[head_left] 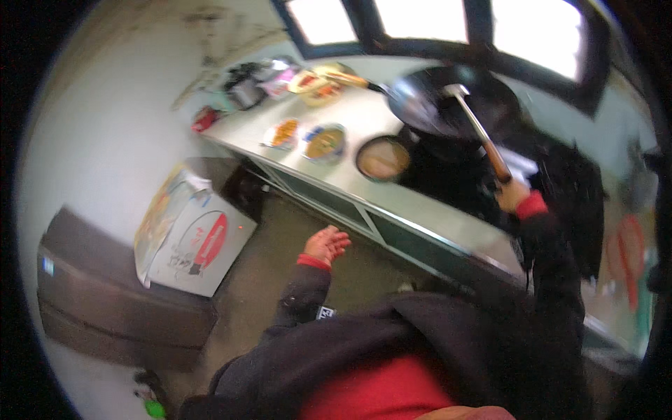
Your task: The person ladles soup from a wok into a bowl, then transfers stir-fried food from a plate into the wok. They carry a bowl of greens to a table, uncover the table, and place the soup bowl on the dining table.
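My right hand point(514, 195) is closed round the wooden handle of a wok spatula point(478, 126), whose metal head reaches over the wok. The large dark wok point(416, 105) sits on the black stove at the back of the counter, its wooden handle pointing left. Before my body, apart from the counter's front, my left hand point(327, 246) is held out with its fingers spread and nothing in it. Left of the stove stands a dark round pan point(383, 158) with pale brown contents. Beside it are a bowl of yellowish food point(325, 143) and a smaller bowl of orange food point(285, 132).
The counter point(371, 119) runs below a barred window point(420, 17). More dishes of food point(315, 85) and a dark pot point(245, 92) are at its far left end. On the floor at left are a white carton point(227, 241) and a long brown box point(119, 287).
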### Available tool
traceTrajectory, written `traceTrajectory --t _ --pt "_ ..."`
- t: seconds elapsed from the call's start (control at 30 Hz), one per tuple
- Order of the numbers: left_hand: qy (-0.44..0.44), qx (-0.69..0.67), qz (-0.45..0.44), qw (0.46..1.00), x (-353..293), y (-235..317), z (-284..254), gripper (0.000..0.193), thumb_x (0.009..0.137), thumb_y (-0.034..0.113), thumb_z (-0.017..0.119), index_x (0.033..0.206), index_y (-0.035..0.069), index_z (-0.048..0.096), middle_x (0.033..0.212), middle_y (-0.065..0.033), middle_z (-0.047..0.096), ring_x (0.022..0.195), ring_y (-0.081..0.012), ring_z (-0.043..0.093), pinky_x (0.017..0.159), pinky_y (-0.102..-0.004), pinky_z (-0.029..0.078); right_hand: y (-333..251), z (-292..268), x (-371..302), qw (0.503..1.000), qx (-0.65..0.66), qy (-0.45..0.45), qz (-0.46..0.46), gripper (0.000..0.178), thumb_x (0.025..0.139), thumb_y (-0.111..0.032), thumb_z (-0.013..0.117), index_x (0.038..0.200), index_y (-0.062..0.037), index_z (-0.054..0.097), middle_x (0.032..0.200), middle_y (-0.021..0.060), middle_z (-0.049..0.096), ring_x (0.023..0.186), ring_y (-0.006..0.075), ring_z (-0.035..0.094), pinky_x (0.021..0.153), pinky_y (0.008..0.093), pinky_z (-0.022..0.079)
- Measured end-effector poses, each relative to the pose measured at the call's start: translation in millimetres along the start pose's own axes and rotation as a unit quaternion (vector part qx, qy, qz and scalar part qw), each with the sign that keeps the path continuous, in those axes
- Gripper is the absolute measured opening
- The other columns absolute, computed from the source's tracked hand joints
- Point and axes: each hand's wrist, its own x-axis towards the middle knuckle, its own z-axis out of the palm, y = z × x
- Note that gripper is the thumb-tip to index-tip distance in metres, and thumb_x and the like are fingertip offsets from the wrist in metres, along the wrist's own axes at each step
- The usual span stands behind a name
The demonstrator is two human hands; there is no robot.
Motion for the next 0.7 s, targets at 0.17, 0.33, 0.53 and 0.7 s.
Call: traceTrajectory --t 0.17,0.33,0.53,0.7 --pt "-0.027 0.013 -0.027 0.999 77 -40 23 0.032 0.081 0.030 0.050 0.096 0.001 0.048 0.090 -0.0132 0.057 0.078 -0.0228 0.058 0.056 -0.0249 0.047 57 12 22 0.995 0.085 -0.027 -0.036 0.020 0.066 -0.015 0.056 0.082 -0.0031 0.060 0.077 0.0203 0.057 0.073 0.0345 0.056 0.066 0.0388 0.045" --pt "-0.045 -0.025 -0.024 0.998 147 -57 17 0.032 0.080 0.027 0.053 0.099 0.001 0.046 0.090 -0.0142 0.057 0.077 -0.0236 0.059 0.055 -0.0261 0.049 51 42 46 0.992 0.127 0.000 0.006 0.022 0.067 -0.015 0.058 0.083 -0.0002 0.059 0.077 0.0191 0.058 0.073 0.0324 0.057 0.065 0.0357 0.045" --pt "-0.054 -0.034 -0.048 0.997 181 -13 -27 0.032 0.081 0.028 0.051 0.098 0.002 0.047 0.091 -0.0135 0.056 0.077 -0.0219 0.058 0.053 -0.0248 0.046 -8 69 87 0.982 0.177 0.011 0.070 0.040 0.065 -0.023 0.063 0.100 -0.0058 0.053 0.089 0.0160 0.057 0.089 0.0265 0.055 0.079 0.0327 0.042" --pt "-0.027 -0.060 -0.043 0.997 206 28 -82 0.026 0.082 0.025 0.051 0.095 0.002 0.048 0.087 -0.0127 0.058 0.072 -0.0208 0.059 0.052 -0.0255 0.047 -41 91 128 0.998 0.034 0.059 -0.008 0.045 0.062 -0.017 0.065 0.102 -0.0033 0.052 0.086 0.0182 0.056 0.080 0.0293 0.054 0.071 0.0357 0.043"
